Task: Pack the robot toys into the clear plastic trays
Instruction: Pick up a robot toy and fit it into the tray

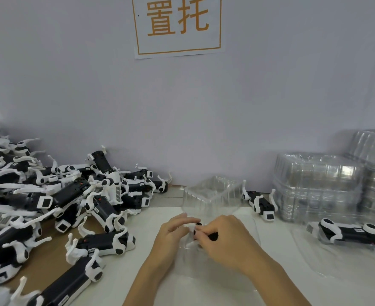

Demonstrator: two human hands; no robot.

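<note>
A black-and-white robot toy (200, 234) lies between both hands at the table's front centre, mostly hidden by them. My left hand (173, 235) holds its left side with curled fingers. My right hand (224, 237) pinches its right end. The toy sits over a clear plastic tray (244, 268) lying flat under my hands. Another clear tray (213, 193) stands tilted just behind. A packed toy in a tray (347, 235) lies at the right.
A big heap of robot toys (56, 202) covers the left side. One loose robot toy (259, 202) lies at the back right by the wall. Stacks of empty clear trays (319, 184) stand at the far right. A sign (177, 25) hangs on the wall.
</note>
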